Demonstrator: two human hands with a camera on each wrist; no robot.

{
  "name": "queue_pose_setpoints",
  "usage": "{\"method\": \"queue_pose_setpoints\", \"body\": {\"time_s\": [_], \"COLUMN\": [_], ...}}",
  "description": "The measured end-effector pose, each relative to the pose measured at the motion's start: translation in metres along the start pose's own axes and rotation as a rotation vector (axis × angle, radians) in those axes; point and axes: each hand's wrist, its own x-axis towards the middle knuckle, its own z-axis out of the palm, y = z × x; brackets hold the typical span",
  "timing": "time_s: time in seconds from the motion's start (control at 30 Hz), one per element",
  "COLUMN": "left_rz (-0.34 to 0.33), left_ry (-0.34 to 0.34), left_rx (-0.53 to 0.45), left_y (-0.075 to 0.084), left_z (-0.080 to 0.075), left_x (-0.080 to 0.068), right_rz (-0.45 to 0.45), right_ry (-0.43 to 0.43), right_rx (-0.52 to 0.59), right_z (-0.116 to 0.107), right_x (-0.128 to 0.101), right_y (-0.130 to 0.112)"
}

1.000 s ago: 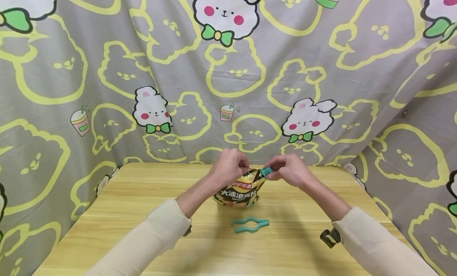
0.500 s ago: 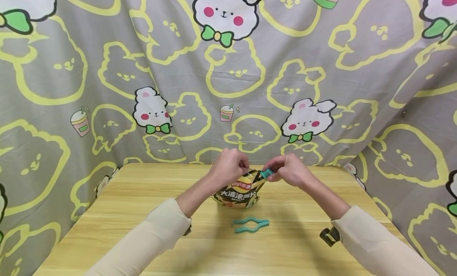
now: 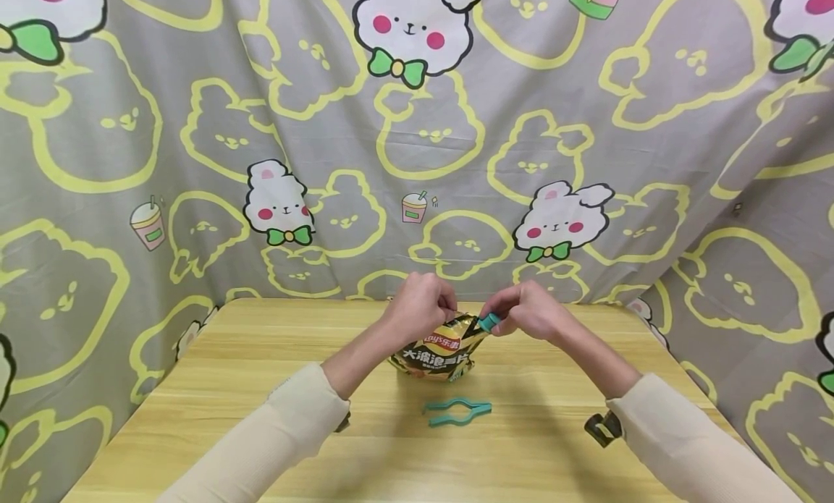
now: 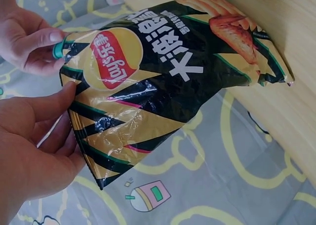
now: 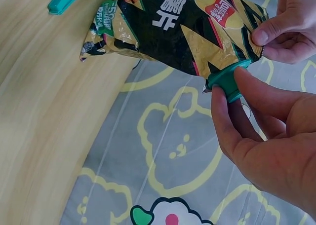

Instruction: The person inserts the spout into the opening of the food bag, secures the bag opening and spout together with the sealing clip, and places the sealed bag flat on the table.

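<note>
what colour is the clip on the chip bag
Teal green clip, pinched by the right hand; clearest in the right wrist view.

Lighting's bright and even, pretty soft overall, only faint shadows under the arms on the tabletop [image 3: 228, 373]. The chip bag [image 4: 163, 87] throws small glare spots off its foil. Head view bends at the edges, and the wrist views are sharp but go a bit soft up close on skin.
</note>
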Motion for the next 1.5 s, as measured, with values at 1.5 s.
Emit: {"method": "queue_pose_setpoints", "body": {"time_s": [1.5], "left_rz": [-0.023], "left_ry": [0.003], "left_rx": [-0.002], "left_y": [0.0003], "left_z": [0.0017], "left_x": [-0.0015], "right_rz": [0.010], "right_ry": [0.035], "right_rx": [0.000], "right_z": [0.0056], "right_x": [-0.0019], "right_y": [-0.0012]}}
